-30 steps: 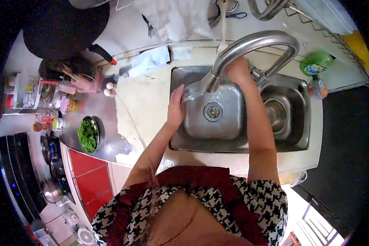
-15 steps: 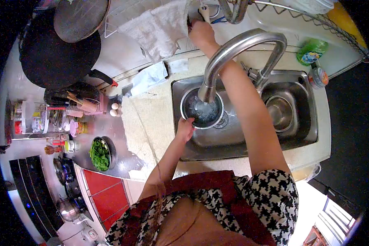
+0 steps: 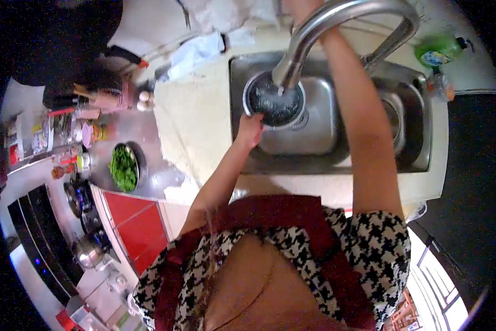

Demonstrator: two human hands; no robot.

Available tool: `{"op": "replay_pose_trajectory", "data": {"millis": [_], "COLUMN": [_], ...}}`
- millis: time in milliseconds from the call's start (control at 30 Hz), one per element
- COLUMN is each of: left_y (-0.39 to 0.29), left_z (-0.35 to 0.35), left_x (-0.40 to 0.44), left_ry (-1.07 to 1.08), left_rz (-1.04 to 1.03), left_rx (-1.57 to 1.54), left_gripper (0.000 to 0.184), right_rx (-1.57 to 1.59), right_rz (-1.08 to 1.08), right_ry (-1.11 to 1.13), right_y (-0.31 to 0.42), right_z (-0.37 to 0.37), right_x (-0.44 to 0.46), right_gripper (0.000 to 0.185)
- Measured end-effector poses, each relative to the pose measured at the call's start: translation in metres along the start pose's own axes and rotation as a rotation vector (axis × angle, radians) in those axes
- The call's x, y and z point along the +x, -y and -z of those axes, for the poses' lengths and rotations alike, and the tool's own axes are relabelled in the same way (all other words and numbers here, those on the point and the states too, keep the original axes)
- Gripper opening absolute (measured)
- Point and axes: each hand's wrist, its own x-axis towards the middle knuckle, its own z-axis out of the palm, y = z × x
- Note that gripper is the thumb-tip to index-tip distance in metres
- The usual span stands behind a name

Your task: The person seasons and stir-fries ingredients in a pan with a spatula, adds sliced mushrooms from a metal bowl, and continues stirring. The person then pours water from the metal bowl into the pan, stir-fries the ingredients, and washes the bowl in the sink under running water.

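My left hand [image 3: 249, 131] is closed on the near-left rim of a round metal bowl [image 3: 302, 110], its thumb over the edge. Bubbly water [image 3: 273, 103] lies in the bowl, which sits in the left basin of the steel sink [image 3: 328, 146]. Directly above hangs the spout of the curved faucet [image 3: 342, 10], with a little water at its mouth. My right arm stretches up past the faucet to the wall. Only part of my right hand [image 3: 303, 7] shows at the top edge; its fingers are out of sight.
Left on the counter stand a bowl of green leaves [image 3: 124, 167] and eggs [image 3: 144, 101]. A dark pan [image 3: 66, 44] hangs at upper left. White paper [image 3: 195, 54] lies behind the sink. A green soap bottle [image 3: 436, 51] stands at right.
The view has tipped down, so the sink and counter sit higher in it. My right hand has slid mostly out of the top. My left hand keeps its grip on the bowl.
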Motion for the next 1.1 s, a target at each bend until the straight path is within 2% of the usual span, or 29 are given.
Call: {"op": "replay_pose_trajectory", "data": {"millis": [67,100,200,233,267,367,467,533,633,733,767,900,967,1100], "left_y": [-0.026,-0.009,-0.021,-0.025,-0.027,-0.026,-0.022,-0.016,-0.016,-0.033,-0.039,-0.049,-0.052,-0.048], "left_z": [-0.018,-0.007,-0.014,-0.012,-0.012,-0.011,-0.009,-0.005,-0.002,-0.007,-0.013,-0.012,-0.012,-0.008], "left_x": [-0.026,-0.010,-0.018,-0.021,-0.022,-0.025,-0.024,-0.018,-0.008,-0.027,-0.034,-0.038,-0.042,-0.041], "left_ry": [-0.041,0.090,-0.029,-0.030,-0.020,0.009,0.021,-0.004,-0.047,-0.127,-0.125,-0.160,-0.140,-0.103], "left_rz": [0.066,-0.010,0.028,0.056,0.053,-0.004,-0.175,-0.308,-0.695,-0.713,-0.659,-0.860,-0.763,-0.596], "left_rx": [0.125,-0.030,-0.004,0.011,0.016,0.053,0.136,0.186,0.427,0.591,0.502,0.586,0.500,0.287], "left_gripper": [0.021,0.025,0.031,0.020,0.022,0.030,0.041,0.046,0.054,0.057,0.057,0.055,0.054,0.053], "right_rx": [0.090,0.166,-0.533,-0.356,-0.179,-0.836,-0.964,-1.038,-1.068,-1.078,-1.085,-1.038,-1.041,-0.886], "right_rz": [0.008,-0.345,-0.030,-0.188,-0.345,-0.252,-0.169,-0.181,-0.310,-0.376,-0.377,-0.449,-0.465,-0.605], "right_ry": [-0.016,0.146,0.050,0.180,0.308,0.127,0.097,0.167,0.185,0.207,0.222,0.164,0.147,-0.106], "right_y": [-0.015,-0.013,-0.127,-0.124,-0.111,-0.106,-0.124,-0.135,-0.146,-0.147,-0.146,-0.140,-0.140,-0.133], "right_z": [-0.004,0.008,0.018,0.038,0.056,0.064,0.068,0.065,0.066,0.070,0.070,0.068,0.067,0.064], "right_x": [0.002,-0.002,-0.033,-0.048,-0.066,-0.097,-0.109,-0.105,-0.092,-0.090,-0.090,-0.089,-0.090,-0.090], "right_gripper": [0.023,0.034,0.065,0.046,0.034,0.040,0.045,0.045,0.042,0.040,0.039,0.039,0.039,0.044]}}
